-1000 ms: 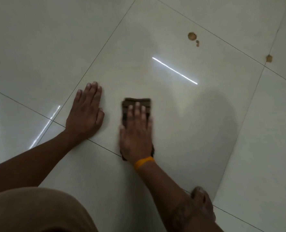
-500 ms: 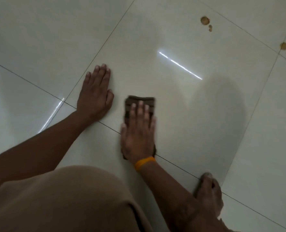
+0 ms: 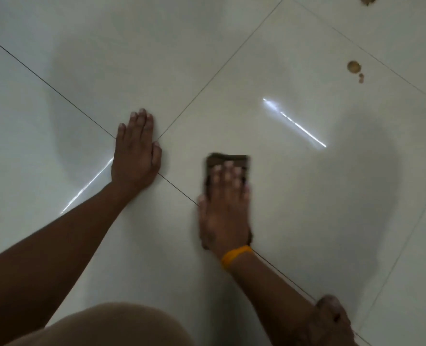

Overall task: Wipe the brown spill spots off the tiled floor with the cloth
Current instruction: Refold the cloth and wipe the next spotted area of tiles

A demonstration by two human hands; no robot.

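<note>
My right hand (image 3: pixel 223 208) lies flat on a folded brown cloth (image 3: pixel 228 159) and presses it onto the pale tiled floor (image 3: pixel 294 196); the hand is motion-blurred, and only the cloth's far end shows past the fingertips. An orange band circles that wrist. My left hand (image 3: pixel 135 153) rests palm down on the floor, fingers together, over a crossing of tile joints and holding nothing. A round brown spill spot (image 3: pixel 353 66) with a smaller drop (image 3: pixel 361 78) beside it sits far up and to the right of the cloth. Another brown spot (image 3: pixel 368 0) touches the top edge.
My knee in tan fabric (image 3: pixel 112 325) fills the bottom middle. A bare foot (image 3: pixel 331 318) stands on the floor at the bottom right. Dark grout lines run diagonally across the tiles, and bright light streaks reflect off the glossy surface.
The view has swung, so the brown spots sit further right and a further spot shows at the top edge. My right hand is blurred on the cloth; my left hand stays planted.
</note>
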